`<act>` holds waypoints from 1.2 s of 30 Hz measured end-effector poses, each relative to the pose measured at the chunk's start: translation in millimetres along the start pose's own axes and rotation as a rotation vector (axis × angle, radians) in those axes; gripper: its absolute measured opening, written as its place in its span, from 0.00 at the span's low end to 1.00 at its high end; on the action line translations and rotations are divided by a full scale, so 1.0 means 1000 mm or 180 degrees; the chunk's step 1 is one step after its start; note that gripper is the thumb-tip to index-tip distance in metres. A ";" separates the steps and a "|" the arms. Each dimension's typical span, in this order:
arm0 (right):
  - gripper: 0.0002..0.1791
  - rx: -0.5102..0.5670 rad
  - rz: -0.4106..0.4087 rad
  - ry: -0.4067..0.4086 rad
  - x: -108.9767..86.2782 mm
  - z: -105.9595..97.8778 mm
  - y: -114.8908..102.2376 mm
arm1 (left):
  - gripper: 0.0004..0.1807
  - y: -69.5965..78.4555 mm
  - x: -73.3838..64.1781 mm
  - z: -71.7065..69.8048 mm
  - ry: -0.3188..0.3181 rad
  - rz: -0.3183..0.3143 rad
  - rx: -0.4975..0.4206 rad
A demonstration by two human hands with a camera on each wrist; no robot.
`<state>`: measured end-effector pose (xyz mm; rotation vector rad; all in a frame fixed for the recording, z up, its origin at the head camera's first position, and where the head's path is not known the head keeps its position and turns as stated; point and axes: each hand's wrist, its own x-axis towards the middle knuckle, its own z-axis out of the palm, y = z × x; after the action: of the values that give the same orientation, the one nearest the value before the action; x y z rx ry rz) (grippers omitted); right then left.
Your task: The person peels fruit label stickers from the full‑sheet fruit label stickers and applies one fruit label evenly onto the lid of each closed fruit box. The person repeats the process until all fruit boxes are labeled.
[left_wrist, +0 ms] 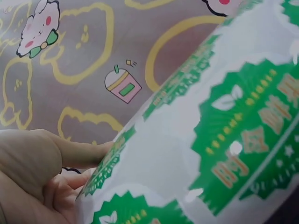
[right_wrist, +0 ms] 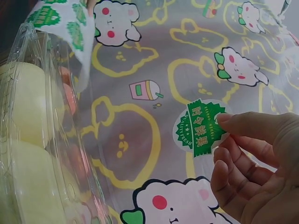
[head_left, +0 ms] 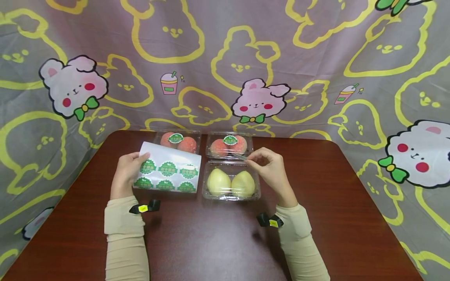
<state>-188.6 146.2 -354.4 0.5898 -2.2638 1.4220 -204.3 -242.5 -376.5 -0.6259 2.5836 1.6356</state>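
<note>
My left hand (head_left: pixel 127 171) grips the left edge of a white sheet of round green stickers (head_left: pixel 168 179), thumb on top; the sheet curves and tilts in the air. In the left wrist view the sheet (left_wrist: pixel 173 140) fills the right side. Between thumb and forefinger, my right hand (right_wrist: pixel 261 158) pinches one green sticker (right_wrist: pixel 201 126) by its edge. In the head view that hand (head_left: pixel 270 168) is above the right rear corner of a clear plastic box (head_left: pixel 231 195) holding two pale yellow-green fruits (head_left: pixel 219 182). No sticker shows on this box's lid.
Behind stand two clear boxes of reddish peaches, the right one (head_left: pixel 230 146) and the left one (head_left: pixel 178 141), each with a green sticker on its lid. The left one is partly behind the sheet. A patterned curtain (head_left: pixel 197 78) hangs beyond the brown table (head_left: pixel 197 242).
</note>
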 end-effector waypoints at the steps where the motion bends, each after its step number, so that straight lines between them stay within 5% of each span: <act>1: 0.03 -0.0011 -0.0008 -0.0002 0.000 0.000 0.000 | 0.31 -0.001 0.001 0.000 -0.0010 -0.0011 0.0035; 14: 0.03 0.0021 0.0026 -0.0032 -0.001 0.000 0.000 | 0.30 -0.015 0.013 0.002 -0.0184 -0.0044 0.0236; 21: 0.03 0.0011 0.0023 -0.0067 -0.002 0.000 0.000 | 0.32 -0.023 0.017 0.006 -0.0409 -0.0251 0.0163; 36: 0.03 -0.0051 0.0112 -0.0141 0.000 0.000 0.002 | 0.30 -0.037 0.029 0.019 -0.0197 -0.0546 0.0154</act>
<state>-189.8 147.2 -355.6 0.5848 -2.3286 1.4195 -222.0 -248.6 -423.4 -0.7574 2.4424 1.5117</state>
